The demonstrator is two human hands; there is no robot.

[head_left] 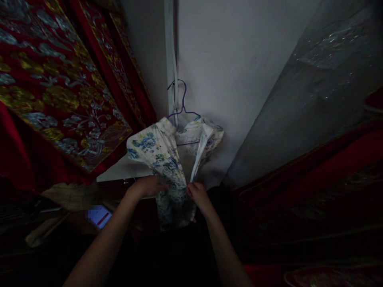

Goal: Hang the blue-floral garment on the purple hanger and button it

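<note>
A short-sleeved white garment (167, 155) with blue and yellow-green flowers hangs on a purple hanger (183, 107). Its front is open in a deep V, and the lower part falls into shadow. My right hand (199, 196) is closed on the edge of the right front panel, near the bottom of the V. Over the left front panel, my left hand (151, 186) reaches with its fingers stretched out, slightly blurred. Whether those fingers touch the cloth is hard to make out.
Red cloth with gold and silver embroidery (66, 83) hangs at the left. A lit phone (100, 216) lies at the lower left. Behind the garment stands a pale wall (233, 59), with a pale strap (175, 52) running down to the hanger. Clear plastic sheeting (323, 79) covers the right side.
</note>
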